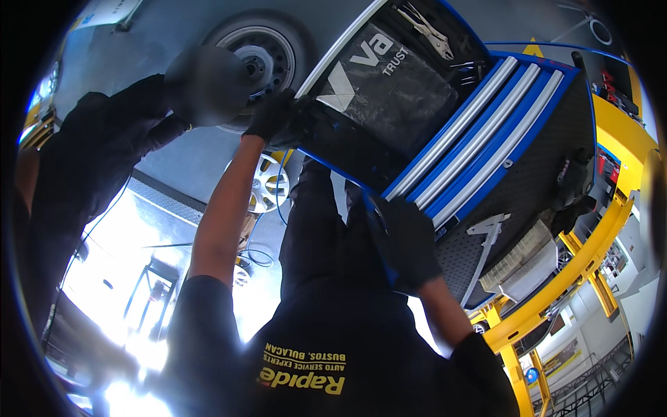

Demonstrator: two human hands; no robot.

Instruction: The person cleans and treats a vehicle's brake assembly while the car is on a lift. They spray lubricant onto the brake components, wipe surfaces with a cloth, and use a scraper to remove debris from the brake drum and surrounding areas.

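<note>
A blue tool cabinet [479, 142] with silver drawer strips stands before me, its top tray in view. Inside the tray are a black plastic bag [396, 104] with pale lettering, locking pliers [427, 31] and a smaller pair of dark-handled pliers [469, 67]. My left hand [274, 117], in a black glove, is closed at the tray's left corner; its fingertips are partly hidden in shadow. Black-gloved too, my right hand [408, 243] is closed on the cabinet's near right corner, next to the ends of the drawer strips.
At the left a person in dark clothes [83, 149] bends beside a steel wheel with a tyre [295, 52]. A silver alloy wheel [264, 184] and a blue hose [258, 258] lie beyond my left forearm. Yellow lift framework [542, 320] and a pale metal bracket [490, 240] are at the right.
</note>
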